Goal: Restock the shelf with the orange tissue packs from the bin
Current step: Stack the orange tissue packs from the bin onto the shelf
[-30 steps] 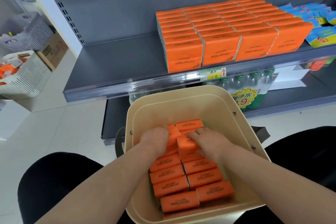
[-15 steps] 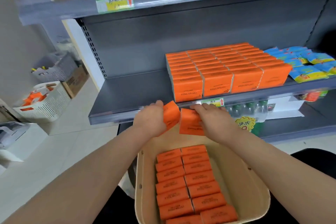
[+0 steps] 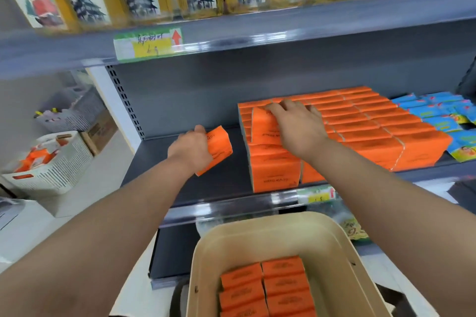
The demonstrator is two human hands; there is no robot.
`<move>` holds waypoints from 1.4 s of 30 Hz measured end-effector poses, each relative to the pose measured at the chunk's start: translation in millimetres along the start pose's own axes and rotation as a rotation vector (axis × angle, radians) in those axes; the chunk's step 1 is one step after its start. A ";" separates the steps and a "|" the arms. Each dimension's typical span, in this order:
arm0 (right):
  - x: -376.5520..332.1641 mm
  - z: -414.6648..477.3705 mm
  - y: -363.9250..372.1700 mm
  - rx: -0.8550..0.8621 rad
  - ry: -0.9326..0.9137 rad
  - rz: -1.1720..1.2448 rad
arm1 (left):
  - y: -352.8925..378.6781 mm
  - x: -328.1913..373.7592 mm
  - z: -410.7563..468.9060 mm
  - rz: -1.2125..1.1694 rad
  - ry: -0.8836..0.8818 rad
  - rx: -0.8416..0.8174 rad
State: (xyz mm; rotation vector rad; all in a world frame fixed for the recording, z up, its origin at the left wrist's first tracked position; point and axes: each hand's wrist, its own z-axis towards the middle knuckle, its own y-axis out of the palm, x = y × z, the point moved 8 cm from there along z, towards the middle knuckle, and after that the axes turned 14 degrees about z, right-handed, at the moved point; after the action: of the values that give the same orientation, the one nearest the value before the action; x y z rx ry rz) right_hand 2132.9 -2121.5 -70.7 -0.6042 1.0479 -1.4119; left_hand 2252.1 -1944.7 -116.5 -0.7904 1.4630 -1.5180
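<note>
Left hand (image 3: pixel 189 150): fingers wrapped round one orange pack (image 3: pixel 217 148), which it holds tilted above the bare shelf (image 3: pixel 231 180)
Right hand (image 3: pixel 296 126): fingers curled over a second pack (image 3: pixel 265 123), which leans against the stacked block (image 3: pixel 360 131) under and beyond its palm
Bin (image 3: pixel 283 229): below both wrists, with more packs in two rows (image 3: pixel 268 288) inside
Risk, right: the second pack stands askew at the block's near-left corner and, if let go before it lies flat, would likely slide off towards the left hand
Risk, left: a pack set alone on open shelf has no neighbour to brace it and may tip
Materials: soft rectangular packs in glossy orange film that looks slippery, a smooth grey metal shelf, a rigid beige plastic bin with rounded corners
Neighbours: blue packets (image 3: pixel 443 113) lie past the block, right of the right hand
</note>
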 end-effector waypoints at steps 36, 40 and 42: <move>41.1 135.7 65.0 0.038 -0.043 0.063 | 46.2 8.0 204.4 0.032 -0.058 0.294; -10.7 162.9 90.7 -0.022 -0.127 0.183 | 42.0 -24.7 190.8 -0.012 -0.075 0.242; -28.4 169.7 113.6 -0.085 -0.144 0.190 | 43.9 -33.9 184.9 -0.041 -0.065 0.213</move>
State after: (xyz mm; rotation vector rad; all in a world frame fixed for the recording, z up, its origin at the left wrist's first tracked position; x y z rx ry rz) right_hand 2338.6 -2120.5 -84.8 -0.6411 1.0257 -1.1468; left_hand 2438.0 -1993.3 -135.2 -0.7383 1.2205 -1.6325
